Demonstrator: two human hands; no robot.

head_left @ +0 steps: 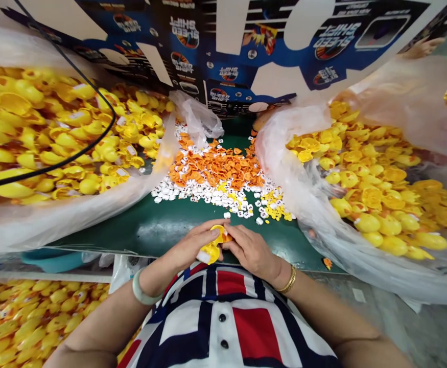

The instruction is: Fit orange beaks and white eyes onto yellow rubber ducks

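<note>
At the table's front edge, my left hand (pixel 196 243) grips a hollow yellow plastic duck shell (pixel 212 249) with a white piece at its lower end. My right hand (pixel 252 249) meets it from the other side, fingers pinched at a small orange part (pixel 227 237) against the shell. Whether that part is fixed to the shell is hidden by the fingers. Just beyond my hands lies a heap of orange beak-like pieces (pixel 215 166). Small white pieces with dark marks (pixel 208 191) spread around it, and small yellow bits (pixel 279 204) lie to the right.
Plastic bags of yellow shells flank the green table (pixel 162 225): a left bag (pixel 131 217) and a right bag (pixel 315 214). A printed cardboard panel (pixel 231 76) stands behind. A black cable (pixel 104 102) crosses the upper left. More yellow ducks (pixel 31 322) lie below left.
</note>
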